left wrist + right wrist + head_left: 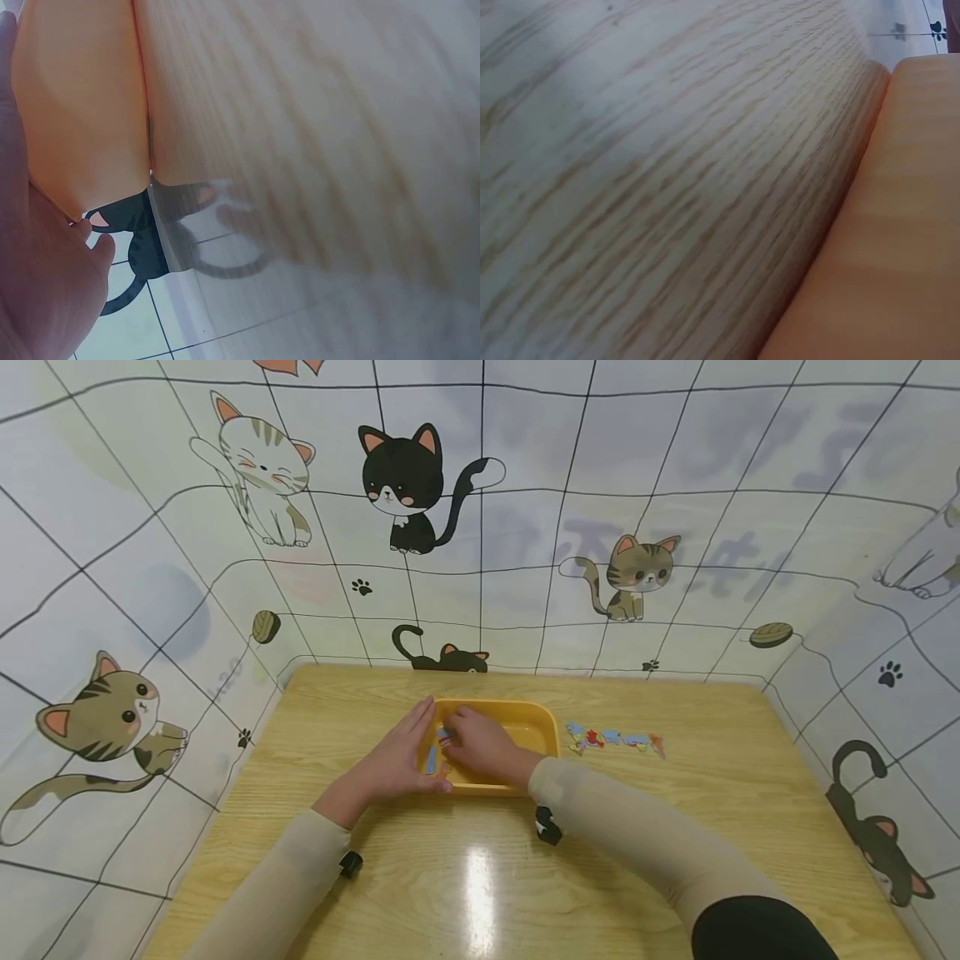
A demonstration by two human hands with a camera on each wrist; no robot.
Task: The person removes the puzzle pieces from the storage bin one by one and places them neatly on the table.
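A shallow yellow plastic tray [536, 739] sits on the table. My left hand [393, 764] braces the tray's left end, fingers straight along its outside and thumb at the near corner; in the left wrist view the fingers [102, 251] show beside the orange-looking wall. Reaching inside, my right hand [483, 745] has curled fingers and pinches a small blue piece with red and white marks [446, 737] at its fingertips. Close to it in the tray lie a blue strip [431, 760] and an orange piece [443, 770]. The right wrist view misses the right hand's fingers and shows the tray's outer wall [885, 247].
Right of the tray, several small flat pieces lie in a row: blue [611, 737], red [593, 738] and orange [657, 745] ones among them. A wall covering with cartoon cats [405, 485] rises behind the wooden table [420, 877] and at both sides.
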